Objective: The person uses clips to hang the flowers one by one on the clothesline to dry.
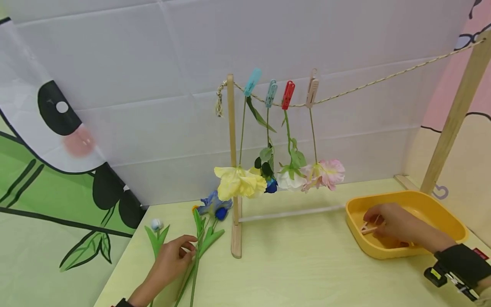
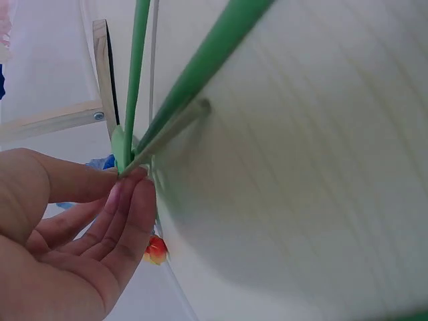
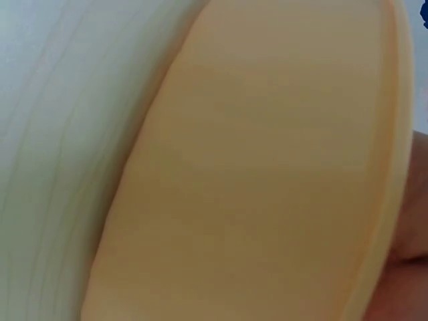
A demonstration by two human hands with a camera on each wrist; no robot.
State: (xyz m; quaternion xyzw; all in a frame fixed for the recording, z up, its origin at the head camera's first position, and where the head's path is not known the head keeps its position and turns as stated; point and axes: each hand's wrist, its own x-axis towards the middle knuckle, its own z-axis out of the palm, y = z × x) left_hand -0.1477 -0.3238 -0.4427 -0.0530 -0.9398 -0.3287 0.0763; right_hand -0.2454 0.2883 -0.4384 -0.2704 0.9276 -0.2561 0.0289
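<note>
At the lower left of the head view, my left hand (image 1: 172,259) pinches a thin flower stem (image 1: 195,273) low over the table. Close up, the left wrist view has thumb and fingers meeting on the stem (image 2: 175,128), beside thicker green stems. A blue iris (image 1: 215,203), a dark blue bud (image 1: 221,213) and a bit of orange bloom lie at the far end of these stems; which bloom the pinched stem bears is unclear. Inside the yellow basin (image 1: 407,194), my right hand (image 1: 397,226) pinches a pale pink clothespin (image 1: 369,230). The basin wall hides most of this hand in the right wrist view.
A rope (image 1: 377,81) runs between a wooden post (image 1: 232,123) and a taller right post (image 1: 458,115). From it, clothespins hold yellow (image 1: 239,182), blue (image 1: 271,186), white (image 1: 290,181) and pink flowers (image 1: 326,174) upside down. A pale tulip (image 1: 156,224) lies left of my left hand.
</note>
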